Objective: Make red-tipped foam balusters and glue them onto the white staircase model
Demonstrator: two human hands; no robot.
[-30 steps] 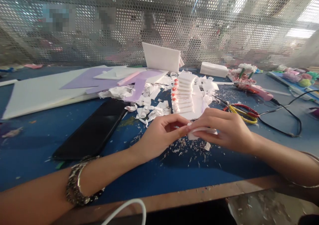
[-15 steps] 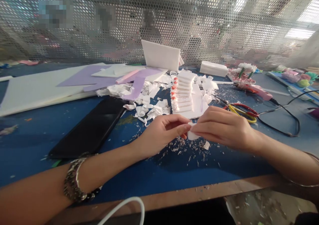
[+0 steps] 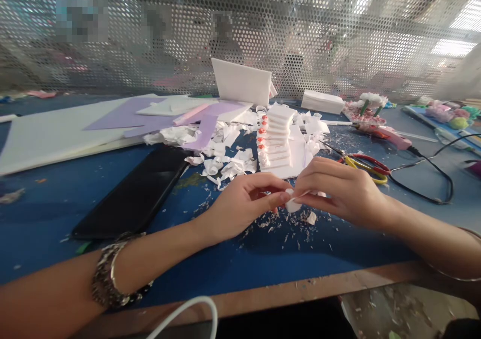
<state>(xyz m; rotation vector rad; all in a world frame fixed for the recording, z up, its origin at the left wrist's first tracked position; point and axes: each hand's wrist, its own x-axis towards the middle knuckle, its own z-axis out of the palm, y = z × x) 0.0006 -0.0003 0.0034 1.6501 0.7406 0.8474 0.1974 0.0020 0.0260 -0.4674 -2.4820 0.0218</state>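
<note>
My left hand (image 3: pixel 246 201) pinches a small white piece (image 3: pixel 292 205), foam or paper by its look, between thumb and fingers. From the other side my right hand (image 3: pixel 338 191) has its fingertips closed on the same piece, at what looks like a thin white edge. Both hands hover low over the blue tabletop, above scattered shavings and a small pale scrap (image 3: pixel 311 218). Just beyond them lies a row of white rolled pieces (image 3: pixel 276 141), several with red-orange ends, on a white sheet (image 3: pixel 298 153).
White paper scraps (image 3: pixel 235 164) surround the row. At left lie a black phone-like slab (image 3: pixel 131 194) and purple and white sheets (image 3: pixel 56 131). Red-and-yellow-handled scissors (image 3: pixel 366 168) and a pink corded glue gun (image 3: pixel 394 137) are at right. A perforated metal screen (image 3: pixel 263 38) stands behind.
My right fingers have shifted slightly on the white piece, and a thin edge now shows between them. My left hand keeps its pinch almost in place.
</note>
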